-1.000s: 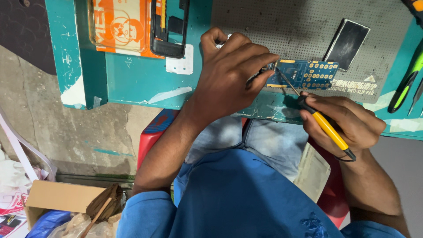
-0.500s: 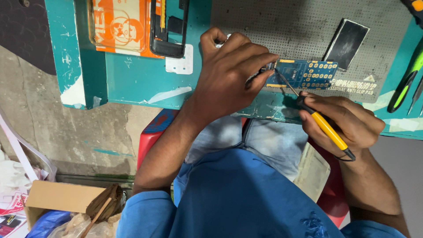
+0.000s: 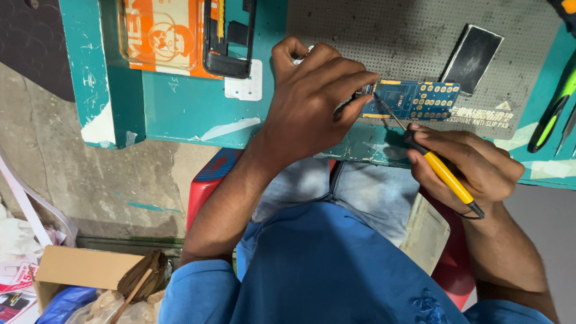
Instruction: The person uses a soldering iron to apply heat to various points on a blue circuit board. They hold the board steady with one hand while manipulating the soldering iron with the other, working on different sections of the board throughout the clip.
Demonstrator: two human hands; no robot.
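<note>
A small blue circuit board [image 3: 420, 99] with gold contact pads lies on a grey perforated mat [image 3: 384, 42] on the teal workbench [image 3: 180, 102]. My left hand [image 3: 312, 96] presses down on the board's left end, with fingers curled over it. My right hand [image 3: 468, 165] grips a yellow-handled screwdriver [image 3: 441, 171]. Its thin metal tip reaches up and left to the board's left edge, right by my left fingertips.
A black phone frame [image 3: 229, 36] rests on an orange printed box [image 3: 165, 36] at the back left. A dark rectangular panel [image 3: 474, 57] lies on the mat. Green-handled tools [image 3: 549, 117] sit at the right edge. A cardboard box [image 3: 90, 270] stands on the floor below left.
</note>
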